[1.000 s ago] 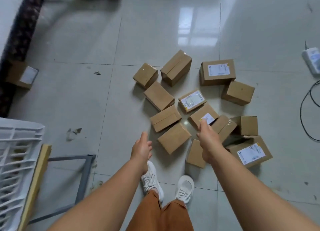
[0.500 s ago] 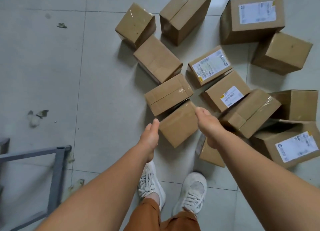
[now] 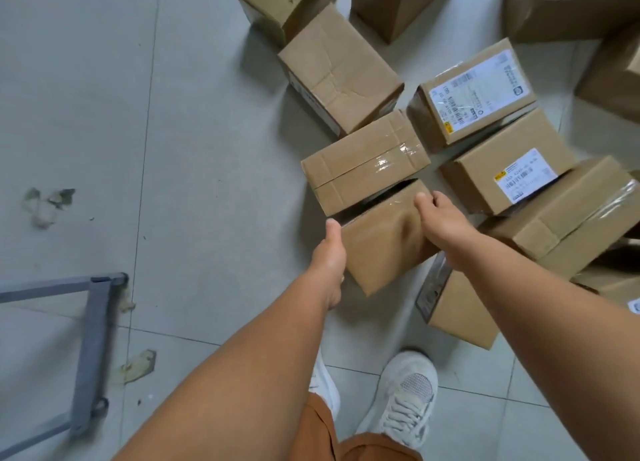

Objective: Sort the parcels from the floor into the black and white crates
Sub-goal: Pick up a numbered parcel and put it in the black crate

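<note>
Several brown cardboard parcels lie in a cluster on the tiled floor. The nearest plain parcel (image 3: 379, 242) sits between my hands. My left hand (image 3: 329, 253) presses its left side, thumb on the top corner. My right hand (image 3: 441, 223) grips its far right corner, fingers curled over the edge. Just behind it lies a taped parcel (image 3: 363, 163). Two parcels with white labels (image 3: 474, 93) (image 3: 509, 173) lie further right. Neither crate is in view.
A grey metal frame (image 3: 91, 336) stands on the floor at the left. Another parcel (image 3: 460, 317) lies under my right forearm, next to my white shoe (image 3: 408, 395). Scraps of debris (image 3: 48, 201) dot the bare tiles on the left.
I have bent lower, so the parcels look larger. Both hands have closed in from open air onto the sides of the nearest plain parcel.
</note>
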{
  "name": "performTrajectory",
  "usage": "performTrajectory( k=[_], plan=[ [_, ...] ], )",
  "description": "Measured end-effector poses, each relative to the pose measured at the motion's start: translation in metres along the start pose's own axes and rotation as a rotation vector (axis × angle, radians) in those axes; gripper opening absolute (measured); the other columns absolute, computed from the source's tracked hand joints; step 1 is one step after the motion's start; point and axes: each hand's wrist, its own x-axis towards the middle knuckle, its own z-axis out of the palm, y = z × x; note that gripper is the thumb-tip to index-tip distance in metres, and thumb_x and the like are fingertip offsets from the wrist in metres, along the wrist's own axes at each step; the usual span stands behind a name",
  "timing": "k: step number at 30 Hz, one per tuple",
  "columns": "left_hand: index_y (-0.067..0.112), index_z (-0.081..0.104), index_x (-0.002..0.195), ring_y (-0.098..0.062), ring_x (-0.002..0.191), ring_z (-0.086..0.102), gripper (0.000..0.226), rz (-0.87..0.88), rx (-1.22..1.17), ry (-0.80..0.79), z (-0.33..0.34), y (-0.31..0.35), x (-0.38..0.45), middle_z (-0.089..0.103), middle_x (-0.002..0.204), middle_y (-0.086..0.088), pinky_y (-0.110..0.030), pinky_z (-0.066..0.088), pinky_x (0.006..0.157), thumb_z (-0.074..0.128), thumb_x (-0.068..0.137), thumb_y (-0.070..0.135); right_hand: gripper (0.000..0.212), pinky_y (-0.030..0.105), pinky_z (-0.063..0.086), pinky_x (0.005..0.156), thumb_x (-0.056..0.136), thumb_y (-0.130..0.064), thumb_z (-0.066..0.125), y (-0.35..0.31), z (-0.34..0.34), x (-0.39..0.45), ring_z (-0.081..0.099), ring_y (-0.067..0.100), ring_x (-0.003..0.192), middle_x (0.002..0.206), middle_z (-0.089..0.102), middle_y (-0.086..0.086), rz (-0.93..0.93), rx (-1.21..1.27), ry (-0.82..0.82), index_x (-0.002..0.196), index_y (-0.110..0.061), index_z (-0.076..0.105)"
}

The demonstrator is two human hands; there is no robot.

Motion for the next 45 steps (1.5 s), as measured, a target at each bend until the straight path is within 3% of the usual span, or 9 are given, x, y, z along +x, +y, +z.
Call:
performTrajectory(
  k=[11, 19, 22, 25, 27, 31, 34, 40, 45],
  plan=[
    [0.024, 0.060, 0.084, -0.019, 0.106, 0.058, 0.050, 0.097, -0.148, 0.083, -0.023, -0.002, -0.124, 0.064, 0.108, -0.002, -0.030, 0.041, 0.101, 0.027, 0.097, 0.059, 0.058, 0.038, 0.031, 0.094, 0.093, -0.060, 0.026, -0.042, -0.056, -0.135, 0.042, 0.022, 0.108, 0.145, 0.036, 0.008, 0.101, 0.245, 0.058, 0.142, -0.032, 0.041],
    [0.024, 0.059, 0.112, -0.022, 0.093, 0.061, 0.053, 0.249, -0.195, 0.090, -0.042, 0.036, -0.247, 0.066, 0.098, -0.003, -0.035, 0.047, 0.090, 0.021, 0.098, 0.058, 0.047, 0.042, 0.041, 0.097, 0.087, -0.065, 0.031, -0.107, -0.120, -0.245, 0.051, 0.024, 0.111, 0.120, 0.054, 0.007, 0.053, 0.383, 0.022, 0.094, -0.026, 0.055],
    [0.016, 0.062, 0.114, -0.023, 0.091, 0.065, 0.059, 0.319, -0.298, 0.105, -0.046, 0.050, -0.293, 0.069, 0.110, -0.008, -0.033, 0.051, 0.084, 0.024, 0.097, 0.058, 0.066, 0.043, 0.047, 0.091, 0.075, -0.075, 0.031, -0.124, -0.145, -0.279, 0.061, 0.026, 0.102, 0.113, 0.066, 0.007, 0.019, 0.430, 0.031, 0.104, -0.025, 0.062],
    [0.012, 0.056, 0.122, -0.023, 0.086, 0.063, 0.061, 0.358, -0.394, 0.103, -0.054, 0.060, -0.334, 0.066, 0.113, -0.011, -0.031, 0.051, 0.067, 0.026, 0.096, 0.058, 0.065, 0.031, 0.041, 0.068, 0.095, -0.063, 0.023, -0.148, -0.171, -0.325, 0.061, 0.018, 0.085, 0.100, 0.068, 0.007, -0.063, 0.426, 0.002, 0.118, -0.016, 0.060],
    [0.013, 0.054, 0.121, -0.020, 0.081, 0.061, 0.059, 0.387, -0.408, 0.100, -0.060, 0.064, -0.361, 0.066, 0.109, -0.011, -0.029, 0.047, 0.061, 0.025, 0.097, 0.058, 0.060, 0.024, 0.034, 0.061, 0.100, -0.056, 0.023, -0.157, -0.187, -0.344, 0.053, 0.010, 0.072, 0.086, 0.064, 0.005, -0.113, 0.430, -0.049, 0.112, -0.011, 0.061],
    [0.020, 0.057, 0.111, -0.024, 0.094, 0.061, 0.053, 0.452, -0.390, 0.074, -0.075, 0.064, -0.413, 0.067, 0.105, -0.009, -0.037, 0.050, 0.085, 0.028, 0.095, 0.061, 0.047, 0.031, 0.043, 0.074, 0.098, -0.052, 0.035, -0.183, -0.207, -0.394, 0.054, 0.009, 0.080, 0.093, 0.063, 0.009, -0.219, 0.410, -0.087, 0.104, -0.011, 0.057],
    [0.019, 0.062, 0.101, -0.020, 0.090, 0.063, 0.041, 0.521, -0.415, 0.058, -0.091, 0.062, -0.448, 0.069, 0.095, -0.007, -0.030, 0.051, 0.072, 0.040, 0.095, 0.053, 0.032, 0.028, 0.043, 0.060, 0.099, -0.041, 0.042, -0.199, -0.214, -0.428, 0.058, 0.017, 0.070, 0.077, 0.062, 0.007, -0.254, 0.396, -0.135, 0.085, -0.014, 0.055],
    [0.012, 0.063, 0.093, -0.016, 0.071, 0.056, 0.021, 0.686, -0.461, 0.132, -0.132, 0.061, -0.505, 0.062, 0.082, -0.007, -0.026, 0.043, 0.059, 0.047, 0.093, 0.024, 0.016, 0.028, 0.037, 0.066, 0.093, -0.020, 0.047, -0.219, -0.211, -0.484, 0.053, 0.017, 0.076, 0.078, 0.053, 0.003, -0.334, 0.432, -0.198, 0.089, -0.012, 0.060],
    [0.014, 0.061, 0.114, -0.027, 0.100, 0.062, 0.035, 0.777, -0.532, 0.155, -0.164, 0.054, -0.549, 0.067, 0.109, -0.011, -0.034, 0.049, 0.073, 0.054, 0.089, 0.037, 0.008, 0.041, 0.037, 0.096, 0.088, -0.029, 0.053, -0.236, -0.199, -0.537, 0.053, 0.023, 0.106, 0.104, 0.059, 0.000, -0.435, 0.439, -0.211, 0.088, -0.024, 0.060]
  ],
)
